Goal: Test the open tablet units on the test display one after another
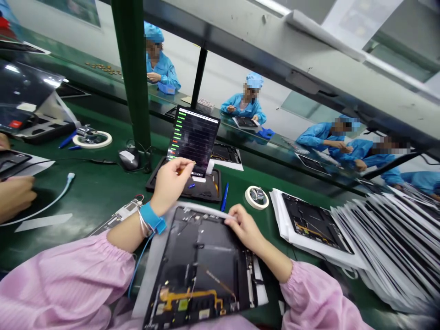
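Observation:
An open tablet housing [216, 243], black inside with orange flex cables, lies in front of me on a white sheet [147, 279]. My right hand [245, 229] grips its far right corner, thumb and fingers closed at the edge where the sheet also shows. Raised beyond the far edge, my left hand [173, 181] is pinched. A tiny orange-brown piece seems to show at its fingers, too small to name. A blue wrist strap [152, 218] with a cord is on the left wrist. Behind that hand, a lit screen [194, 137] with green and red marks stands in a black tray [215, 185].
A blue pen [224, 197] and a tape roll [256, 197] lie beyond the housing. On the right is a large stack of sheeted housings [381, 247]. A mouse [129, 157], a white cable [62, 195] and another person's hand [17, 197] are left. Co-workers sit opposite.

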Motion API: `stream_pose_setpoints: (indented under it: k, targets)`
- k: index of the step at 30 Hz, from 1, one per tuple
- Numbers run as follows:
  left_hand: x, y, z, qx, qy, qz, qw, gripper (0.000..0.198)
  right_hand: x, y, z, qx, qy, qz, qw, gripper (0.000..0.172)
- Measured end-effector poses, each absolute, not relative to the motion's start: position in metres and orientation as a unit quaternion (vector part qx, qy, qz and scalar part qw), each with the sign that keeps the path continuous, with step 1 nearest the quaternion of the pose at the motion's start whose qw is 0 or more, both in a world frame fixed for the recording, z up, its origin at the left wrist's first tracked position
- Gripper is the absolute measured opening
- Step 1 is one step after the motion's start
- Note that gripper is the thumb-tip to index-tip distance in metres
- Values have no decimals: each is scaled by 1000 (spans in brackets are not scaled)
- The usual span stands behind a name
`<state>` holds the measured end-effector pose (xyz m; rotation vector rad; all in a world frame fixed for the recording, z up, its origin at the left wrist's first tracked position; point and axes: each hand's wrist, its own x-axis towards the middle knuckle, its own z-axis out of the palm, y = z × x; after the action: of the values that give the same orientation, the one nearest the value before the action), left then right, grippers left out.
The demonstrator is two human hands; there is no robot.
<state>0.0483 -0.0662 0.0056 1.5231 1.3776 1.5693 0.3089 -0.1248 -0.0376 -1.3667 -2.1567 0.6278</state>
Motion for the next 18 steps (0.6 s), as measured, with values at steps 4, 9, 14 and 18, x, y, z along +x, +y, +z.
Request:
stream_pose_setpoints:
  k: [4,9,14,18]
  targets:
    - [42,-61,9,494,513,636,296,28,357,-62,-1,-663,-619,47,418,28]
    - [55,-64,3,536,489,563,395,26,439,27,38,-788,-479,-10,387,29]
    - [67,-71,-2,568,493,539,380,21,458,72,42,-857,-433,-22,280,29]
    - [70,-73,-7,586,490,518,385,18,410,127,26,-841,-510,17,180,30]
